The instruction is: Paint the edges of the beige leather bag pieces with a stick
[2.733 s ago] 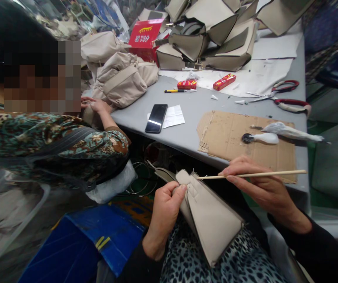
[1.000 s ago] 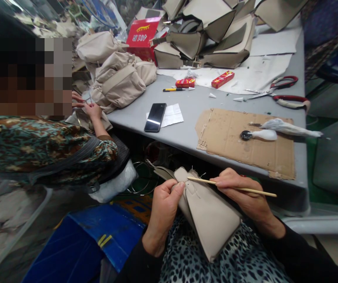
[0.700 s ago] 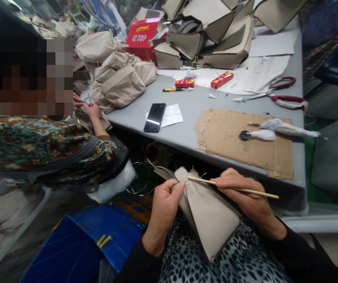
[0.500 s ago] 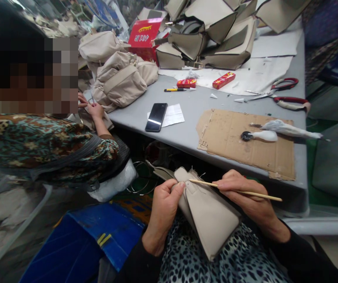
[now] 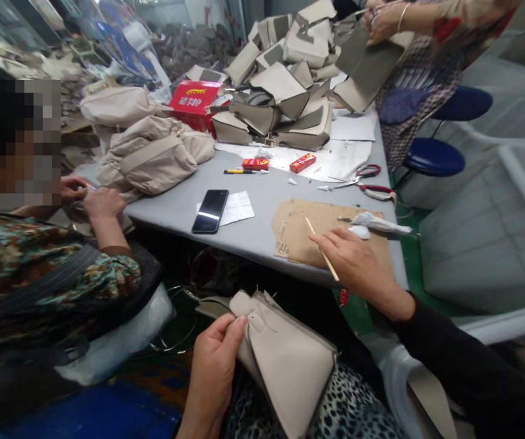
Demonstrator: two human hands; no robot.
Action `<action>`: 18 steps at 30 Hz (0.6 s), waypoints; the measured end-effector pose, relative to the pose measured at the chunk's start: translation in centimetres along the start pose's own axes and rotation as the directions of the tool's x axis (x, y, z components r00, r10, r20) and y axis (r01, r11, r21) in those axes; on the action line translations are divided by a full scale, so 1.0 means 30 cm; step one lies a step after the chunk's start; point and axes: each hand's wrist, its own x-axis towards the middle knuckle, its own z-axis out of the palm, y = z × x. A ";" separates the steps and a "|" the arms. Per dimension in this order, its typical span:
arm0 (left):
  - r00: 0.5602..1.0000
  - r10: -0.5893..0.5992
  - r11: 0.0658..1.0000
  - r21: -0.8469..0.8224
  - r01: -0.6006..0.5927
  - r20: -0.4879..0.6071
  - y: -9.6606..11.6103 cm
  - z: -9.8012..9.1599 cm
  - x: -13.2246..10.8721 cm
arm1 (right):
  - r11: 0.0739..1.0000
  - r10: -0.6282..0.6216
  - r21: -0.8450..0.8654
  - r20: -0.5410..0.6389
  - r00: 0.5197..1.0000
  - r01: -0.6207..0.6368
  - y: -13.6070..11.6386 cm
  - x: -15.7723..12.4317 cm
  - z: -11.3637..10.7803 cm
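Observation:
My left hand pinches the edge of a beige leather bag piece between thumb and fingers. This piece rests on my lap, its strap end pointing up and loose threads at the top. My right hand is off the bag, over the near part of the brown cardboard sheet, with a thin wooden stick in its fingers. Just behind the hand lies a small white bottle, partly hidden by it. A plastic-wrapped tool lies beside the bottle on the cardboard.
On the grey table lie a phone, red-handled scissors, small red boxes and piled bag pieces. A co-worker sits at left; another person's hand holds a panel at the back right.
My right hand has moved away from the bag piece to the cardboard, taking the stick with it. My left hand still grips the bag. The view has shifted, showing the second person.

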 end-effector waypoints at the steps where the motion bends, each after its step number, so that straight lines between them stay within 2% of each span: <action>1: 1.000 0.000 1.000 -0.005 0.000 0.003 -0.002 -0.003 0.001 | 0.996 -0.002 -0.086 0.056 0.998 0.006 0.014 0.027 -0.005; 3: 1.000 0.002 1.000 -0.012 -0.002 0.005 -0.006 -0.007 0.001 | 0.983 -0.009 -0.179 0.141 0.990 0.035 0.034 0.078 -0.011; 7: 1.000 0.008 1.000 -0.024 -0.008 -0.006 -0.012 -0.005 -0.001 | 0.966 -0.048 -0.234 0.252 0.966 0.109 0.054 0.135 -0.001; 10: 1.000 0.015 0.999 -0.039 -0.016 -0.010 -0.007 -0.003 -0.003 | 0.962 -0.067 -0.241 0.251 0.966 0.129 0.062 0.129 0.000; 13: 1.000 0.021 0.998 -0.065 -0.022 -0.014 0.019 -0.019 0.000 | 0.974 -0.078 -0.201 0.154 0.985 0.109 0.050 0.103 -0.021; 15: 1.000 0.014 0.997 -0.071 -0.013 0.013 0.048 -0.043 0.005 | 0.995 -0.085 -0.040 0.029 0.996 0.086 0.016 0.086 -0.035; 16: 0.999 0.006 0.997 -0.071 -0.003 0.040 0.063 -0.056 0.007 | 0.989 -0.090 0.114 -0.027 0.996 0.092 -0.012 0.078 -0.037; 17: 0.997 -0.004 0.997 -0.072 0.010 0.075 0.077 -0.069 0.008 | 0.946 -0.094 0.307 -0.057 0.994 0.107 -0.046 0.071 -0.034; 18: 0.993 -0.016 0.997 -0.075 0.024 0.114 0.090 -0.080 0.008 | 0.853 -0.098 0.509 -0.060 0.993 0.115 -0.085 0.063 -0.025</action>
